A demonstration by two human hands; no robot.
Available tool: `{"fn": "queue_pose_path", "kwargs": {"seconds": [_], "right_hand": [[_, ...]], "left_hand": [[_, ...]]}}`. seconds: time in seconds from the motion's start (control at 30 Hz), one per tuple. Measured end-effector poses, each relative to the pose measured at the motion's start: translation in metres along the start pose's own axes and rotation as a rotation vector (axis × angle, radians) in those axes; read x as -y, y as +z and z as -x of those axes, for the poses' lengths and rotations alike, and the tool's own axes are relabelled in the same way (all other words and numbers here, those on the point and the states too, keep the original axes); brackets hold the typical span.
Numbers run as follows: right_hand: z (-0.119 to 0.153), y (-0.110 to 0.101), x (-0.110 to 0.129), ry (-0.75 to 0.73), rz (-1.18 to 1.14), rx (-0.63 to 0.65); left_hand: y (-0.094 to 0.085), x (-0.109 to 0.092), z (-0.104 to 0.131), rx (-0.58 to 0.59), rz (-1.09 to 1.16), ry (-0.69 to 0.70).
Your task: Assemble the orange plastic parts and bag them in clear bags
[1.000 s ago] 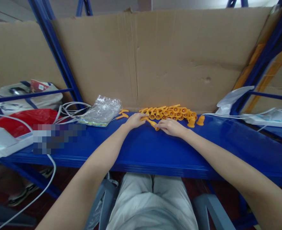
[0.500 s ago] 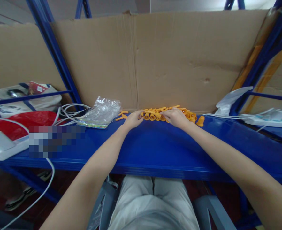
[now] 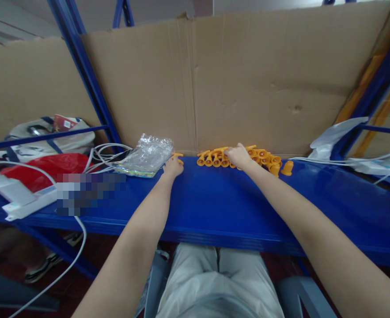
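Both hands' fingers (image 3: 237, 153) on orange pieces (image 3: 263, 155)

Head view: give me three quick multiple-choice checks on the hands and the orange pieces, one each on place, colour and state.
1. Where do the orange pieces lie?
A. On the floor
B. On the blue shelf, against the cardboard
C. Inside the clear bag

2. What colour is the bag at far left, beside the white cables?
A. Red
B. Green
C. Black

3. What is the left hand doing?
A. Raised in the air
B. Resting on the lap
C. Fingertips at a small orange piece beside the clear bag

Answers: 1 B, the row sits at the shelf's back edge, under the right hand. 2 A, the red bag shows there. 3 C, the fingers reach that piece.
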State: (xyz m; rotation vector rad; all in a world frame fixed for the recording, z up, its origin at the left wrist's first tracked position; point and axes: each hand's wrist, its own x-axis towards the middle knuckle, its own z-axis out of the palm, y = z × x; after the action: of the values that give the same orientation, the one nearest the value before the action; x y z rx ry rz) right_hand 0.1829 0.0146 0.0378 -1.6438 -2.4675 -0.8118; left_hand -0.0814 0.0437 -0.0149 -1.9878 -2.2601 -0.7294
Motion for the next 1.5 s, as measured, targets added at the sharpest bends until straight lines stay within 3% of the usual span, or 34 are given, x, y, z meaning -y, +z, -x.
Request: {"fn": "queue_pose_path", "kwargs": {"seconds": [0.3,0.57,0.8,1.0,1.1,1.2,1.33,1.4,1.5], "right_hand": [[0.000,-0.001,-0.001,0.051,-0.014,0.057],[0.011,0.000,-0.014,0.107,-0.029,0.025],[0.048,-0.017,-0.033,0.198,-0.149,-0.076],[0.081,-0.012,-0.065,0.442,-0.255,-0.117],[0.089,-0.002,-0.087,0.538,-0.193,-0.019],[0.093,0.003,-0.101,0.552,-0.163,0.181],[0.092,0.003,-0.100,0.483,-0.272,0.419],[0.092,0.004,-0.093,0.463,-0.352,0.436],[0.090,0.011,-0.081,0.383,-0.516,0.401]], "left_hand": [[0.006,0.005,-0.006,0.082,-0.101,0.019],[0.002,-0.005,-0.003,0.043,-0.034,0.070],[-0.004,-0.018,0.001,0.053,-0.022,0.171],[-0.006,-0.033,0.006,0.081,-0.026,0.302],[-0.010,-0.035,0.008,0.074,-0.058,0.330],[-0.017,-0.035,0.010,0.103,-0.126,0.341],[-0.028,-0.039,0.018,0.327,-0.265,0.410],[-0.033,-0.044,0.023,0.388,-0.321,0.474],[-0.037,-0.053,0.031,0.378,-0.313,0.538]]}}
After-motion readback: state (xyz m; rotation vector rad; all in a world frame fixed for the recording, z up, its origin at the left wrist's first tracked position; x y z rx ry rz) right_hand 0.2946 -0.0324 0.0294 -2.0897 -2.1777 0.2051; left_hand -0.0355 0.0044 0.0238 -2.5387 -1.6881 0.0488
